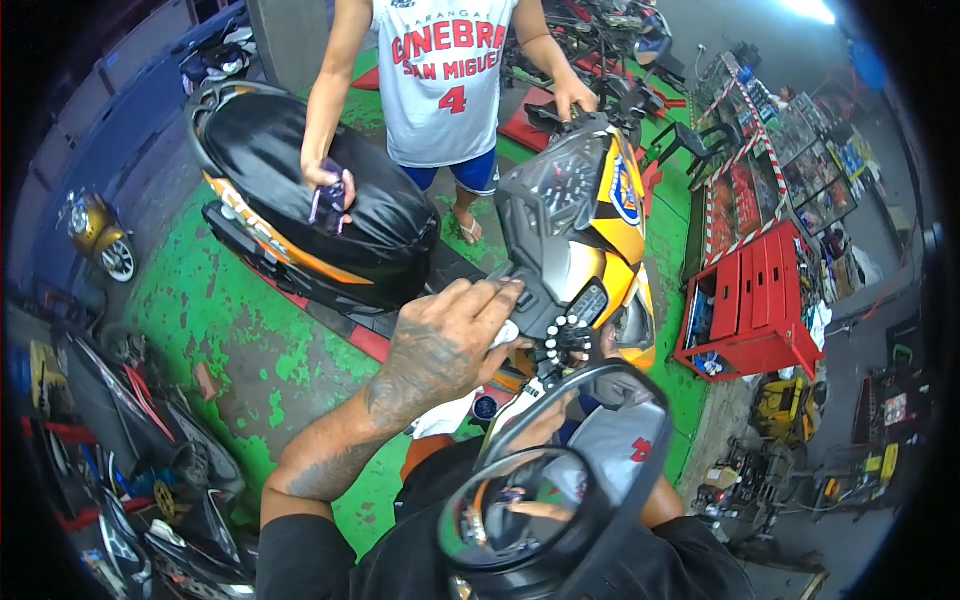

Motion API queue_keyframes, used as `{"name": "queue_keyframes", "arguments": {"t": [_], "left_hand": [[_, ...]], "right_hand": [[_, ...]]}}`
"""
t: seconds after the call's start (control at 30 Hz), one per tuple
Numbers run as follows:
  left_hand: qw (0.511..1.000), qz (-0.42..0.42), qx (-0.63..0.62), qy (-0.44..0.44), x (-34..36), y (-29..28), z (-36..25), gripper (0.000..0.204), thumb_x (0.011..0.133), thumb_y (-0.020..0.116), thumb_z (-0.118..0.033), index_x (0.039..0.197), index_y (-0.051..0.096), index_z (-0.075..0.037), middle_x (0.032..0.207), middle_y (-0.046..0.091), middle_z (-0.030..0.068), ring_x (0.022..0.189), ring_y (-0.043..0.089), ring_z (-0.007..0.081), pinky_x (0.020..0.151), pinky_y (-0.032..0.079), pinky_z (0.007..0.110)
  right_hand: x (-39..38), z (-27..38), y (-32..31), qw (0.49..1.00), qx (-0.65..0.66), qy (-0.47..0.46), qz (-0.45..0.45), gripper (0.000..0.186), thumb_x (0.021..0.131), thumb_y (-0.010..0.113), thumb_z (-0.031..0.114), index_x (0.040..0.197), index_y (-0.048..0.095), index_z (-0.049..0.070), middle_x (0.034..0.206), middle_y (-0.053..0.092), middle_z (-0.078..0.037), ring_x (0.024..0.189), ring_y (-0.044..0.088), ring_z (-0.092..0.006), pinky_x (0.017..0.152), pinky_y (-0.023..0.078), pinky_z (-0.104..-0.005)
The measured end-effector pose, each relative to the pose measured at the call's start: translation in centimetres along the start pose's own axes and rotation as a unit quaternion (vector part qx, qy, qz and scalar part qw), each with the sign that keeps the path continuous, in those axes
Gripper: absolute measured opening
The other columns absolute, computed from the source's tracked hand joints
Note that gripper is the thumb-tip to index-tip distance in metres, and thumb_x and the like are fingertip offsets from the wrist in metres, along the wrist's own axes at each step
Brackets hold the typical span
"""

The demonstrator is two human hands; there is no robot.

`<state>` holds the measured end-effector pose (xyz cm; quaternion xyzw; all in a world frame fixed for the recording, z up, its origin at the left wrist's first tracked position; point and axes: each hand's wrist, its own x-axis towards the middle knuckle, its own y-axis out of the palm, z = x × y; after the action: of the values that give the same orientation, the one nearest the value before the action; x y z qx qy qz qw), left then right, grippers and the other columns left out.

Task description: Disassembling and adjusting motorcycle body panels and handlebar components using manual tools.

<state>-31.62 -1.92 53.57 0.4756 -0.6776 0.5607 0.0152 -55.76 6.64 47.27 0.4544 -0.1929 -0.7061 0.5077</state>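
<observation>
Over the dark handlebar cover (pixel 535 300) of a yellow and black scooter (pixel 625 270), my tattooed left hand (pixel 440 335) has its fingers bent and pressed together. A small white bit (pixel 507 333) shows beside its thumb, its kind unclear. My right arm (pixel 660 500) passes behind a mirror (pixel 640 415); a beaded bracelet (pixel 572 340) shows at the wrist, close to the handlebar, and its fingers are mostly hidden. Below, a round mirror (pixel 515 510) covers part of my body. The clear instrument panel (pixel 565 185) lies just beyond the handlebar.
A person in a white jersey (pixel 440 90) stands across the scooter, one hand on its front, the other holding a purple object (pixel 330 200). The black seat (pixel 300 170) extends left. A red tool cabinet (pixel 750 300) is at right. Parked motorcycles (pixel 150 440) stand at lower left.
</observation>
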Motion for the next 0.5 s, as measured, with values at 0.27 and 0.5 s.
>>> {"name": "queue_keyframes", "arguments": {"t": [0.27,0.5], "left_hand": [[0.989,-0.048,-0.13,-0.058,-1.2,0.6,1.4,0.054,0.071,0.083,-0.028,0.114,0.065,-0.001,0.093,0.064,0.0095,0.084,0.063,0.0241,0.072,0.054,0.035],[0.985,-0.044,-0.16,-0.039,-1.1,1.1,2.4,0.047,0.073,0.081,-0.026,0.108,0.059,-0.001,0.094,0.062,0.0106,0.083,0.066,0.0255,0.067,0.054,0.035]], "right_hand": [[-0.1,0.3,-1.5,0.994,-0.066,-0.083,0.015,0.027,0.102,0.055,0.03,0.117,0.06,0.008,0.101,0.071,-0.006,0.091,0.07,-0.0174,0.082,0.059,-0.0336],[-1.5,-0.1,1.0,0.991,-0.102,-0.086,-0.003,0.029,0.096,0.061,0.023,0.124,0.057,0.014,0.106,0.069,-0.003,0.09,0.067,-0.0152,0.077,0.058,-0.0329]]}}
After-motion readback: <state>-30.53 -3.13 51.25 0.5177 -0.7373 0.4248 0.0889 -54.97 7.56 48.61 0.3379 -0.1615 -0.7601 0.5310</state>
